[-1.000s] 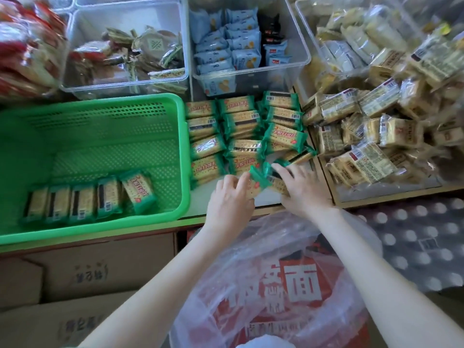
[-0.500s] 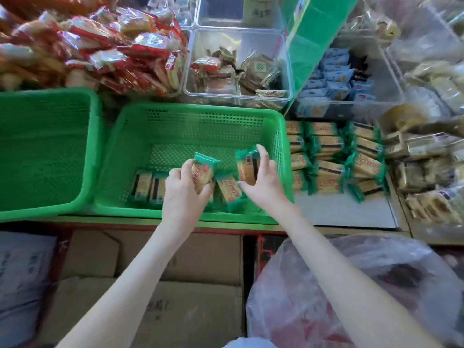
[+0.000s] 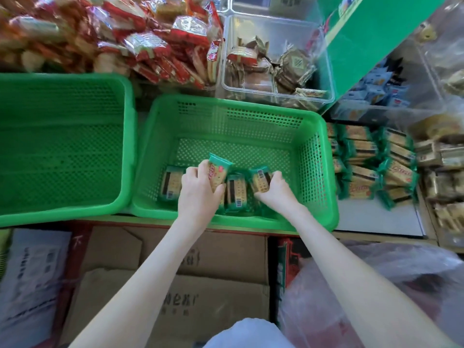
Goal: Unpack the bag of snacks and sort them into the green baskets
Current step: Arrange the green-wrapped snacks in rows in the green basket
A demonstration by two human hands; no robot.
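Green packet (image 3: 218,172) gripped upright in left hand (image 3: 198,197); right hand (image 3: 276,194) clasps another, nearer the row's (image 3: 236,194) open end (rightward).

Shelf (image 3: 376,219), two green baskets (image 3: 251,114), cracker packets (image 3: 371,172), clear bin (image 3: 276,94)

Single head-worn wide-angle view, looking steeply down, close over green basket (image 3: 324,172) on shelf.

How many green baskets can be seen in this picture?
2. The left basket shows nothing inside. The right basket, beside it, holds the cracker packets. No further basket seems hidden.
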